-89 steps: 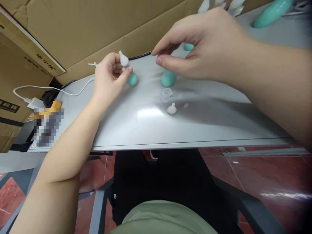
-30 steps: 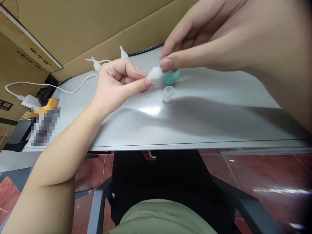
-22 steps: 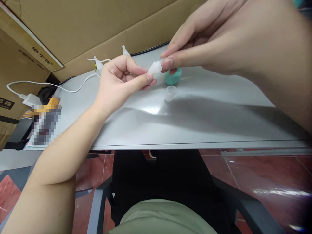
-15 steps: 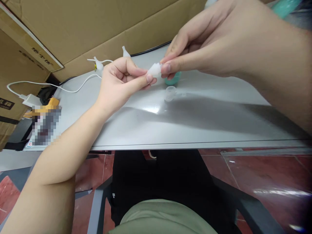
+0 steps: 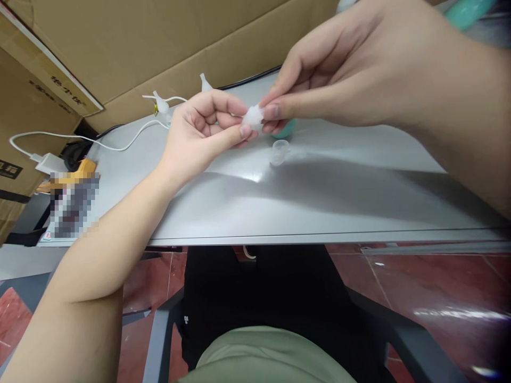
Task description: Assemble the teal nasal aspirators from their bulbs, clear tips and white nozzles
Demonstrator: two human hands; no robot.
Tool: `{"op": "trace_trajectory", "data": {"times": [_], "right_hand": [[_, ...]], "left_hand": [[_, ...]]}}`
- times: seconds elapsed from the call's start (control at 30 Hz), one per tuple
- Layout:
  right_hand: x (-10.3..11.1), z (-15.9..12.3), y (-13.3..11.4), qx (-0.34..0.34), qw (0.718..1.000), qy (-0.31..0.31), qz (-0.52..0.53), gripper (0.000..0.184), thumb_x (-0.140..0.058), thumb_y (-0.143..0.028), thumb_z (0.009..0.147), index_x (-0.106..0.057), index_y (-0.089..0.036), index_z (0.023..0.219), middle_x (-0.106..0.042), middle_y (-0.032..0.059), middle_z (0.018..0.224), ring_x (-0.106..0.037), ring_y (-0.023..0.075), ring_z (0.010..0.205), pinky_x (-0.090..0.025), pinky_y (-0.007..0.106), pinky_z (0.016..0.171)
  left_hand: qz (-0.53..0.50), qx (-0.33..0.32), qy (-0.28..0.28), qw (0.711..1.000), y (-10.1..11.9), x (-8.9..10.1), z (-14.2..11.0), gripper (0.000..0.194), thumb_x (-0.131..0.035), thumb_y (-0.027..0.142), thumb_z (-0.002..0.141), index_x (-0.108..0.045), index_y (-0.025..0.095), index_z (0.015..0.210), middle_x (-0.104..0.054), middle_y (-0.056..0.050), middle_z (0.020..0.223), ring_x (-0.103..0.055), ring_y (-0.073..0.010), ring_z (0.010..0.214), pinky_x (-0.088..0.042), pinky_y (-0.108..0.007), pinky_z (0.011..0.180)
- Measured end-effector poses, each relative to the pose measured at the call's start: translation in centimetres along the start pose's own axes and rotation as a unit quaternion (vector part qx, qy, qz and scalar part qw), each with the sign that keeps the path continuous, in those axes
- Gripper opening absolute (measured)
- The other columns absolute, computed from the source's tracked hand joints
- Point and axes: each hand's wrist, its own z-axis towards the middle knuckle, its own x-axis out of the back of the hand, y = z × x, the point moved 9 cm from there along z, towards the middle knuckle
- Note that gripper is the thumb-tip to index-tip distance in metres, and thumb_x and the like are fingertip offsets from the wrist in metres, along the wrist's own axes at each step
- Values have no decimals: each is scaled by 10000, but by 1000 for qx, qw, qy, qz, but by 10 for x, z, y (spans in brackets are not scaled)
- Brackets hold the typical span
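Observation:
Above the grey table point(image 5: 319, 197), both my hands pinch one small white soft nozzle piece point(image 5: 253, 115). My left hand point(image 5: 203, 130) grips it between thumb and fingertips from the left. From the right, my right hand point(image 5: 359, 69) squeezes the other end with thumb and forefinger. A teal bulb point(image 5: 286, 130) lies on the table just behind, mostly hidden by my right fingers. A small clear plastic cap point(image 5: 278, 152) stands on the table below the hands.
Two white nozzle tips point(image 5: 161, 103) point(image 5: 205, 84) stand by the cardboard wall point(image 5: 167, 42). A white cable point(image 5: 99, 142) runs to a charger point(image 5: 50, 163) at the left. Another teal bulb point(image 5: 467, 10) lies at the top right. The table's front edge is near my lap.
Three seconds ago my left hand held a teal bulb with a white tip and a loose white nozzle lay on the table. Since then both hands have pinched that nozzle and squeezed it shorter.

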Motion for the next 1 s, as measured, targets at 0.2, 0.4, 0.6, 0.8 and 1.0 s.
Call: {"op": "trace_trajectory", "data": {"times": [0.2,0.4,0.6,0.8,1.0], "right_hand": [[-7,5,19,-59,995,-49,59,370,-928,127,1024,-882,-187,835,-871,-25,786,-849,101,646,-695,116,634],[-16,2,27,-97,983,-99,123,322,-929,69,1064,-830,-178,883,-896,-20,849,-867,111,685,-744,166,710],[-20,3,36,-86,980,-123,132,349,-951,47,1076,-776,-158,855,-882,-12,831,-889,113,706,-779,163,749],[-7,-3,13,-1,997,-35,64,259,-980,-75,1114,-883,-208,915,-896,-67,883,-879,66,771,-749,118,758],[3,-13,-5,122,991,41,-21,166,-1061,-334,1077,-938,-318,967,-872,-128,892,-856,24,851,-707,84,841]], "left_hand": [[15,-27,-10,999,16,-1,-1,162,-936,398,1219,-900,319,1356,-930,-14,1139,-1010,-319,1144,-910,-570,1045],[14,-95,-2,995,30,9,-3,240,-910,565,1238,-952,333,1198,-835,-1,1034,-978,-271,1031,-885,-541,984],[-122,-139,35,982,-18,-1,17,473,-1125,689,1014,-892,282,952,-709,22,810,-898,-215,826,-827,-385,793],[-205,-77,37,975,-41,-2,25,349,-1159,455,1023,-879,245,1029,-777,4,859,-926,-258,893,-859,-457,901],[-244,-84,51,965,-32,8,16,294,-1114,405,1047,-889,231,1123,-867,13,979,-964,-248,875,-856,-435,842]]}}
